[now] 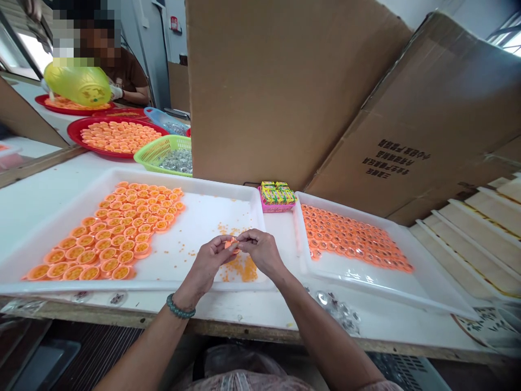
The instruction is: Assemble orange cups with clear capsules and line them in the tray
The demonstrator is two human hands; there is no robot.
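Between my two hands, over the right end of a white tray [203, 187], is a small orange plastic cup [231, 244]. My left hand [211, 258] grips it from the left, fingers closed. From the other side my right hand [260, 247] pinches its edge; whether a small part sits in those fingertips is hidden. Loose yellow-orange beads [244, 270] lie scattered on the tray beneath. Rows of orange cups [108, 253] holding similar beads fill the tray's left part. In a second white tray [342, 279], on the right, are rows of orange pieces [350, 236] with shiny clear tops.
Cardboard sheets [285, 98] stand behind the trays, beside a pink basket [278, 207] of yellow packets. Clear round pieces [337, 312] lie near the front edge. Back left are a green basket [148, 155], a red tray [77, 136] and a co-worker [132, 76] with a yellow basin [77, 84].
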